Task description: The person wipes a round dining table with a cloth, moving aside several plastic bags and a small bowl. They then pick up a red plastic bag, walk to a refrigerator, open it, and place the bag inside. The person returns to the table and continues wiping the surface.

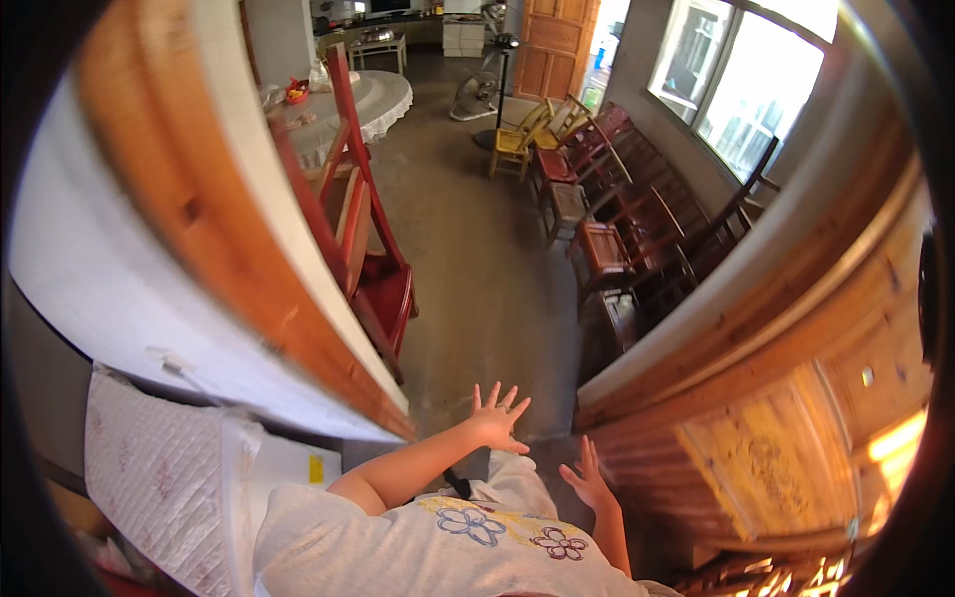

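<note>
Left hand (493, 425) spread, empty; right hand (594, 485) loosely spread, empty, nearer orange-brown panelled wooden door (771, 453) lying to its right, door's long axis probably upright, though view bends edges.

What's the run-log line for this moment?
left hand: open, empty | right hand: open, empty | ahead-left: red chair, table | ahead-right: yellow chairs

Head fisheye, facing ahead and down, hands (492, 425) near
</note>
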Demonstrator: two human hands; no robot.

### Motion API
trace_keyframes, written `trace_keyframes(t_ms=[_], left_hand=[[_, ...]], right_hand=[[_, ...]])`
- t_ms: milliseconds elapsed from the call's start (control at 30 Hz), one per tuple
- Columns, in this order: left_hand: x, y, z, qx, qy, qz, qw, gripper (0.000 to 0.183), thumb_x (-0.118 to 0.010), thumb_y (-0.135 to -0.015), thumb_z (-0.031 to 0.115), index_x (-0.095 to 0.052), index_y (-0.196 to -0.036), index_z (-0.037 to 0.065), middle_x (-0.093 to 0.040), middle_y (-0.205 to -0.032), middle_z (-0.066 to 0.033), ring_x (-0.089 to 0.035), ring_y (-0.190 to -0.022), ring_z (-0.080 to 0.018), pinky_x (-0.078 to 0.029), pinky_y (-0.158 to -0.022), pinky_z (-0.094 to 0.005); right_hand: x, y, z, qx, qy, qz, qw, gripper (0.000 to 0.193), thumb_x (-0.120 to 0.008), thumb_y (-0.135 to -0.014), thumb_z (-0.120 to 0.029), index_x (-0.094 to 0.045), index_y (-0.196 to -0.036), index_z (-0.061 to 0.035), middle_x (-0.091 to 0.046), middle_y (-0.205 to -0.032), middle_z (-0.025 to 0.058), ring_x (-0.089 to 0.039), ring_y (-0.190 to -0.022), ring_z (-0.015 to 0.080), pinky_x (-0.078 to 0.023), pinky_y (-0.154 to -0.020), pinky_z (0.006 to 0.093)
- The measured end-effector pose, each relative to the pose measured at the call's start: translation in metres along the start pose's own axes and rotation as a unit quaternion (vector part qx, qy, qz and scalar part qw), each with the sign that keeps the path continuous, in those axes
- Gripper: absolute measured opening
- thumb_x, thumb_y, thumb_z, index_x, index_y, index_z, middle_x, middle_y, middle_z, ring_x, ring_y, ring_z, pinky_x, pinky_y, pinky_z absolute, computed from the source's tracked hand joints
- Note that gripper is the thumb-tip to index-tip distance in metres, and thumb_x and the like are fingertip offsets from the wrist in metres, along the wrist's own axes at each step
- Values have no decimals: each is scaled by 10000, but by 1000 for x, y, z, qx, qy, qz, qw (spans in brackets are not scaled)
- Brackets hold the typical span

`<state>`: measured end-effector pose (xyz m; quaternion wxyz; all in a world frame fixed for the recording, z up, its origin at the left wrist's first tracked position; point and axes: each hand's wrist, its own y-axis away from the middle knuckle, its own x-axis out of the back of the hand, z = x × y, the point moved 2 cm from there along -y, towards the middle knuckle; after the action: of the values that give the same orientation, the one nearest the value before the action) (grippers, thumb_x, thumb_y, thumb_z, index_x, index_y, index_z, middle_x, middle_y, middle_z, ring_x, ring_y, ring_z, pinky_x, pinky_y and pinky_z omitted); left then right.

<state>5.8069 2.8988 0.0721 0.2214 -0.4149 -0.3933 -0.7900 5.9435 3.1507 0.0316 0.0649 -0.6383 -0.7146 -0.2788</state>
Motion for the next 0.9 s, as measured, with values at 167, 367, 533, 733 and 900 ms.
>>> trace_keyframes(t_ms=[167,367,533,733,900], left_hand=[[71,-127,-76,117,78,-100,985,1222,-513,-738,865,115,-1585,248,16,-1634,-252,-224,-1479,-437,82,-1071,-763],[167,-211,-196,255,244,-50,934,1168,-312,-783,918,109,-1583,179,-320,-1538,-289,-455,-1345,-437,-113,-1112,-720],[214,-313,-323,378,274,30,884,1188,-573,-855,696,182,-1557,106,-548,-1387,-223,-544,-1262,-414,-277,-1070,-708],[314,-441,-459,413,254,115,867,1150,-667,-882,458,209,-1546,119,-613,-1296,-219,-608,-1173,-384,-240,-1071,-751],[424,-504,-529,390,260,182,864,974,-615,-925,376,73,-1581,165,-627,-1244,-220,-647,-1063,-386,-283,-1031,-754]], right_hand=[[71,-215,-38,-88,-85,-132,984,922,-401,-964,-667,80,-1588,-188,-136,-1614,267,-618,-1142,321,-404,-1068,409],[86,-453,-213,49,105,-260,959,681,-259,-1019,-621,-268,-1553,-200,-641,-1242,220,-725,-947,284,-424,-1051,395],[38,-623,-307,271,259,-299,878,424,-385,-1056,-418,-652,-1276,-171,-759,-851,45,-721,-881,240,-266,-1160,523],[22,-783,-353,209,174,-282,920,375,-413,-1070,-301,-694,-1176,-75,-690,-671,48,-696,-703,155,-367,-1097,447],[47,-917,-365,209,76,-269,937,365,-545,-987,-48,-564,-1351,-44,-731,-1036,87,-692,-984,159,-530,-844,254]])
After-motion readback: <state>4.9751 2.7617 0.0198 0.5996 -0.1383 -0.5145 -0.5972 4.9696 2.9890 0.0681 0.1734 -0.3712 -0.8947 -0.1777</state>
